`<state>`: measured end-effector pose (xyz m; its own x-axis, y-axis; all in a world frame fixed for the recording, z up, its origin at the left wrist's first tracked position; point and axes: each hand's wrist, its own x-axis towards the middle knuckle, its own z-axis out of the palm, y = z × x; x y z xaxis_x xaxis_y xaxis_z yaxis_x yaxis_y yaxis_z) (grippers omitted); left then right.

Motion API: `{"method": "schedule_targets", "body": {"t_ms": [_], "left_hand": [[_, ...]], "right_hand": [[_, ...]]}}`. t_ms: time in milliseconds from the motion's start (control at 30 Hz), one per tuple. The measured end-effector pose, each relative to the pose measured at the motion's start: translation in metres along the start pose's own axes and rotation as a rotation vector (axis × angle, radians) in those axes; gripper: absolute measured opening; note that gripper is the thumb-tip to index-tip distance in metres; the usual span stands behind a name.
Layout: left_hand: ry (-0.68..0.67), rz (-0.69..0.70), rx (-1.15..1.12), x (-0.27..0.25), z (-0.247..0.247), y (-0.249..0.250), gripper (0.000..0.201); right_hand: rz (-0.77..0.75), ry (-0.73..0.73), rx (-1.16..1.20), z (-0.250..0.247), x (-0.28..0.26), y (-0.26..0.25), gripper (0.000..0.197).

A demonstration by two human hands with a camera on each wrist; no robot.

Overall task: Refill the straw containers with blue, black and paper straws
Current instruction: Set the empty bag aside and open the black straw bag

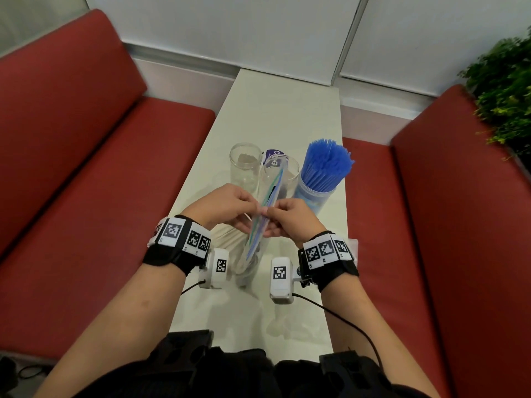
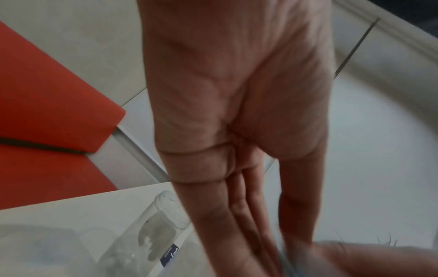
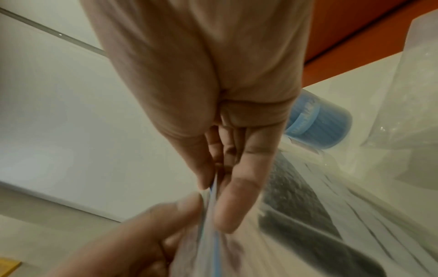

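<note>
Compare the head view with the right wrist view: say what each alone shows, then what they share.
Head view only: two empty clear glass containers, both banded wrists, red bench seats, a green plant, and the upright tops of the blue plastic straws.

Right wrist view only: a close look at the right hand's fingers pinching the blue zip strip, with black straws inside.

Shared: the clear plastic zip bag, left hand, right hand, blue-straw container and white table.

White table (image 1: 281, 110), red bench seats (image 1: 94, 173) either side, green plant (image 1: 505, 90) far right, pale wall panels (image 1: 230, 24)
</note>
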<state>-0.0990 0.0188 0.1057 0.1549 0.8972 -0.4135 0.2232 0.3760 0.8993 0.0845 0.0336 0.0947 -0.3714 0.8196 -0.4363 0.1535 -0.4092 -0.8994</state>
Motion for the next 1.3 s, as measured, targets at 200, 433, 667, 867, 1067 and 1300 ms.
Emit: {"method": "schedule_targets", "body": {"t_ms": [200, 433, 667, 867, 1067, 1300], "left_hand": [[0.172, -0.127, -0.164, -0.003, -0.013, -0.004, 0.011], [0.241, -0.314, -1.064, 0.002, -0.015, -0.015, 0.02], [-0.004, -0.312, -0.526, -0.005, -0.003, -0.027, 0.028], [0.139, -0.374, -0.881, 0.003, -0.019, -0.047, 0.031], [0.23, -0.4, -1.341, 0.012, -0.016, -0.064, 0.019], [-0.06, -0.344, -0.725, 0.004, -0.02, -0.071, 0.033]], "right_hand": [[0.108, 0.008, -0.107, -0.017, -0.002, -0.001, 0.014], [0.323, -0.109, -0.424, -0.035, -0.007, -0.001, 0.006], [0.019, 0.272, 0.073, -0.017, 0.016, 0.019, 0.032], [0.091, 0.148, 0.658, -0.007, 0.015, 0.025, 0.038], [0.23, -0.033, 0.386, -0.013, 0.01, 0.024, 0.033], [0.049, -0.025, 0.681, -0.015, 0.017, 0.014, 0.036]]}}
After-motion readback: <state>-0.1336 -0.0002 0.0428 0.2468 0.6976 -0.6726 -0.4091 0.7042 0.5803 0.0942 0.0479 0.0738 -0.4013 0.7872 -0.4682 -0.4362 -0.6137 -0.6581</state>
